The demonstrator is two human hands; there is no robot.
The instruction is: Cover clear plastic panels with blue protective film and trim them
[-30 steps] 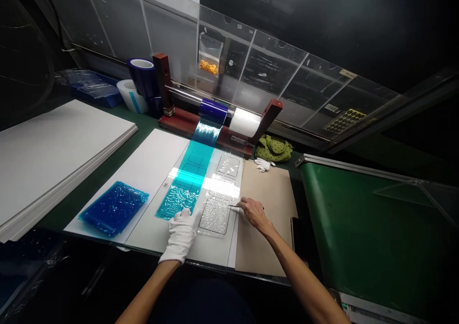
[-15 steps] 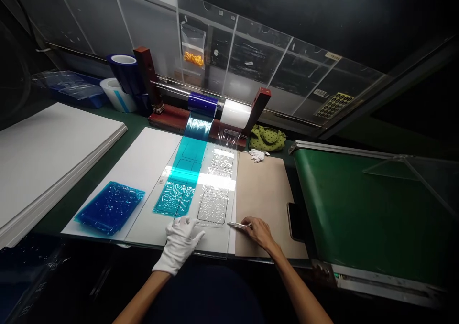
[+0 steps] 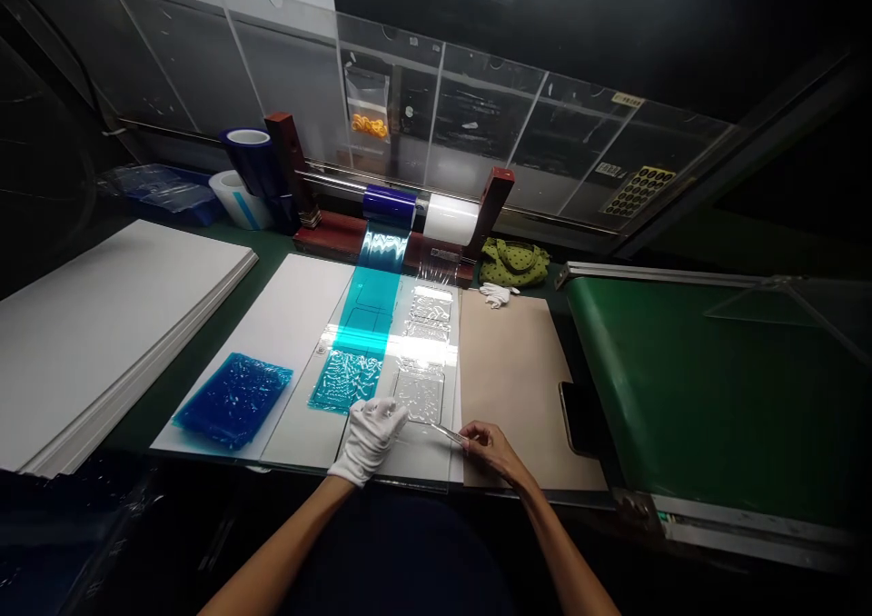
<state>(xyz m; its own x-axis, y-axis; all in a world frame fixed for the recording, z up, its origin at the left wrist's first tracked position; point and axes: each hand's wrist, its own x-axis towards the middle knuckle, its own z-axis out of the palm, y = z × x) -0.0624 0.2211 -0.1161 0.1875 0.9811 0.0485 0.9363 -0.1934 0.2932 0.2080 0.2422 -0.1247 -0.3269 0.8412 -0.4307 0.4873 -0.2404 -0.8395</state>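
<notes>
My left hand, in a white glove, has its fingers drawn together at the lower left corner of the clear film. My bare right hand grips a slim silver pointed tool; its tip reaches the film's lower edge. Whether the tool is tweezers or a blade I cannot tell. Left of the clear film, a strip of blue film runs down from a blue roll. Both films lie over a glass sheet with dark rounded outlines. The clear film comes from a white roll.
A stack of blue film pieces lies at left, near piled white sheets. Dark red posts hold the rolls. On the right are brown board, a phone, a crumpled white glove, a green pouch and a green conveyor belt.
My left hand has moved right from below the blue film to the clear film's corner, and its spread fingers have closed. My right hand keeps the tool at the film's lower edge. The view has shifted slightly.
</notes>
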